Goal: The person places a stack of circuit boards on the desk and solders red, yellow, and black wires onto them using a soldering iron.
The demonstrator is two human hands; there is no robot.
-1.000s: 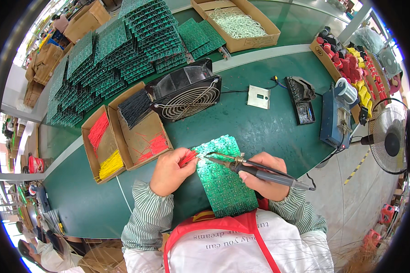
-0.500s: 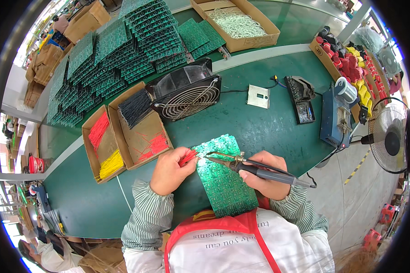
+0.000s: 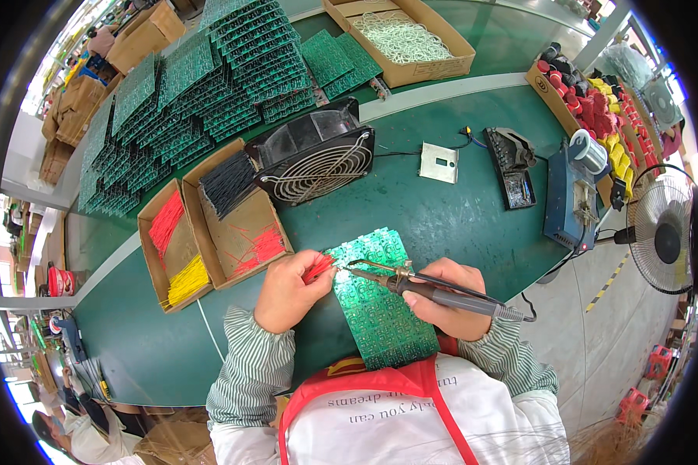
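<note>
A green circuit board panel [image 3: 384,318] lies on the bench right in front of me, its lower end against my apron. At its upper left edge my left hand [image 3: 291,291] pinches a small bunch of red wires [image 3: 318,267], their ends reaching the board. My right hand [image 3: 451,298] is wrapped round a soldering iron [image 3: 450,300] with a thin metal solder-feed tube along its top. The iron's tip points left, close to the wire ends at the board's edge. Whether the tip touches the board is too small to tell.
Left of the black fan [image 3: 318,167] stand cardboard trays [image 3: 223,267] of red, yellow and black wires. Stacked circuit boards [image 3: 244,66] fill the far left. A blue soldering station [image 3: 570,203] with a solder spool [image 3: 589,153], and a black tray [image 3: 513,174], stand on the right.
The soldering iron's tip has shifted very slightly left along the board's edge. My left hand and the red wires stay almost where they were.
</note>
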